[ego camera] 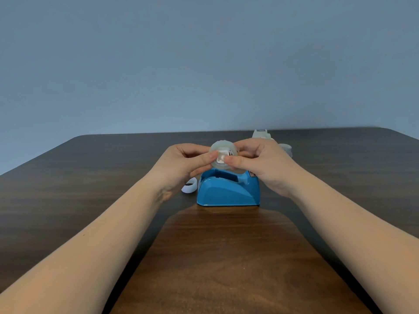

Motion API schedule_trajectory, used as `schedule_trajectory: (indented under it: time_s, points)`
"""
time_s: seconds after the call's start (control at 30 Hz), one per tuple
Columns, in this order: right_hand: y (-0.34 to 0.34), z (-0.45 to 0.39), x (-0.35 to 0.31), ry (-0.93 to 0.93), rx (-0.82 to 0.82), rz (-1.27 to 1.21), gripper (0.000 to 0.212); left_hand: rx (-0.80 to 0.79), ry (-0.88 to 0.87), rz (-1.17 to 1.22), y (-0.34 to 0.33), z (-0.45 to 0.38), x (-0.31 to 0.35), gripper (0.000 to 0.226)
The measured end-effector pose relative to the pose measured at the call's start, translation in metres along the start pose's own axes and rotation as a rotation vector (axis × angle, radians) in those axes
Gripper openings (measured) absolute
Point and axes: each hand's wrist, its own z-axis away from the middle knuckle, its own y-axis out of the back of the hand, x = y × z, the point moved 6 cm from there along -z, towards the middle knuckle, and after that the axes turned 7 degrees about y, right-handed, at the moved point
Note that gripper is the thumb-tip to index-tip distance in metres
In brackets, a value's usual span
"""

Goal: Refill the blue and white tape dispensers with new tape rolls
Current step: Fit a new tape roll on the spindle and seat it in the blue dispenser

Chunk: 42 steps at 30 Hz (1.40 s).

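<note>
A blue tape dispenser [227, 190] stands in the middle of the dark wooden table, its roll bay open and unfilled. Just above it, a clear tape roll [221, 148] with a white hub in its core is held between both hands. My left hand [184, 165] pinches it from the left, thumb on the hub. My right hand [260, 165] grips it from the right, thumb pressing the hub too. A white tape dispenser [261, 133] shows behind my right hand, mostly hidden. Another clear tape roll [286, 148] sits beside it.
A white empty tape core ring [190, 188] lies on the table [90, 177] just left of the blue dispenser. A plain blue-grey wall stands behind the table's far edge.
</note>
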Motion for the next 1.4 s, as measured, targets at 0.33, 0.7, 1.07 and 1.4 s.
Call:
schedule_trajectory:
  time_s: [0.33,0.7,1.07,1.4]
  points:
    - [-0.001,-0.002,0.008,-0.025,0.021,0.093,0.036,0.133,-0.040,-0.248,0.004,0.003,0.007,0.023]
    - [0.006,0.003,0.010,-0.157,0.049,0.136,0.030,0.180,-0.035,-0.277,0.010,0.004,0.008,0.024]
    - [0.000,0.003,0.014,-0.214,0.043,0.114,0.031,0.182,-0.031,-0.339,0.007,0.005,0.006,0.022]
    - [-0.001,0.003,0.017,-0.181,0.007,0.146,0.015,0.205,-0.068,-0.503,0.003,0.006,0.006,0.021]
